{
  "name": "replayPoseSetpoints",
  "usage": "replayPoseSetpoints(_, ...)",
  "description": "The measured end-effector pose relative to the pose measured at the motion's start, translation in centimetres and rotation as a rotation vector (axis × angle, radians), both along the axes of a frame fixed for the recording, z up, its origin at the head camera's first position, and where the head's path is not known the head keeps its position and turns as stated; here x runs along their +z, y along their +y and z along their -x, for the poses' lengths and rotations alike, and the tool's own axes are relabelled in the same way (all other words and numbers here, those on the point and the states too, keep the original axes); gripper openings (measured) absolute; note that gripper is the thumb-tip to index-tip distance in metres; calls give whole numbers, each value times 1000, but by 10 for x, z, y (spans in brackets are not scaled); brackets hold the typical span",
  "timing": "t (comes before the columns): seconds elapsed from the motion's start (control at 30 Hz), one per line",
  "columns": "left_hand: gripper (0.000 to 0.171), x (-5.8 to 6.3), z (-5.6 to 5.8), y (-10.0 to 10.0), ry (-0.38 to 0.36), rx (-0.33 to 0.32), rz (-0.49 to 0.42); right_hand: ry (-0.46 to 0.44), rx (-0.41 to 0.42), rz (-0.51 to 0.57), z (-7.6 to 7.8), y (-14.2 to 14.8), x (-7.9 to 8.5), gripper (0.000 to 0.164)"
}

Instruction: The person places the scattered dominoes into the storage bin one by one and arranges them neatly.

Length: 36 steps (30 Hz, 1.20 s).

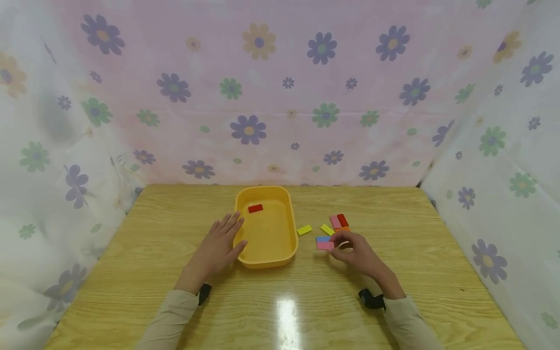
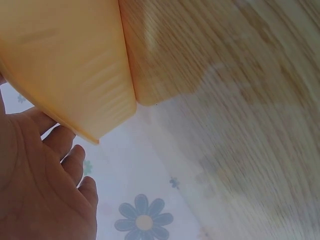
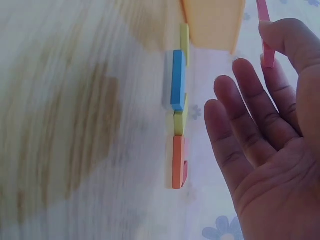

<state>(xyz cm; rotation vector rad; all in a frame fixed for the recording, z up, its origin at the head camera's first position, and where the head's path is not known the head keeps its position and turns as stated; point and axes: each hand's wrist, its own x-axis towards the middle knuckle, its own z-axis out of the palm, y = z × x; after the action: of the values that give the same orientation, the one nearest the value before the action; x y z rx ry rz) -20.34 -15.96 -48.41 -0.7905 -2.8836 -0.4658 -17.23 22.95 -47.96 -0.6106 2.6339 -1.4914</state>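
Note:
My right hand (image 1: 356,252) pinches a pink block (image 1: 324,246) between thumb and index finger, raised over the table. In the right wrist view the held pink block (image 3: 266,40) shows edge-on, the other fingers extended. Under it in the head view lies a blue block (image 1: 323,239). With fingers spread, my left hand (image 1: 218,245) rests on the left rim of a yellow tub (image 1: 268,263). Inside the tub a red block (image 1: 255,208) lies near the back. The left wrist view has the fingers (image 2: 74,162) along the tub's outer rim.
Right of the tub lie two yellow blocks (image 1: 305,230), an orange block (image 1: 342,229), another pink block (image 1: 335,222) and a second red block (image 1: 343,220). The wooden table (image 1: 245,311) meets flowered curtains (image 1: 280,146) at its back and sides.

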Motion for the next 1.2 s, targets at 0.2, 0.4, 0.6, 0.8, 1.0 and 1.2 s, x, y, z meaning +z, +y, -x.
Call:
replayPoseSetpoints(0.2, 64, -1, 1, 0, 1, 0, 4, 0, -3, 39, -7, -7, 19, 16)
replayPoseSetpoints(0.4, 64, -1, 1, -1, 8, -5, 8, 7, -7, 69, -11, -10, 23, 16)
replayPoseSetpoints(0.6, 64, 0, 0, -1, 7, -11, 2, 62, -14, 93, -13, -15, 25, 16)
replayPoseSetpoints(0.8, 63, -1, 2, -1, 14, -16, 3, 135, -21, 163, -17, -22, 20, 18)
replayPoseSetpoints(1.0, 62, 0, 1, -1, 11, -15, 6, 131, 5, 244, -23, -34, 16, 20)
replayPoseSetpoints(1.2, 62, 0, 1, -1, 13, -16, 1, 98, 4, 266, -27, -42, 12, 20)
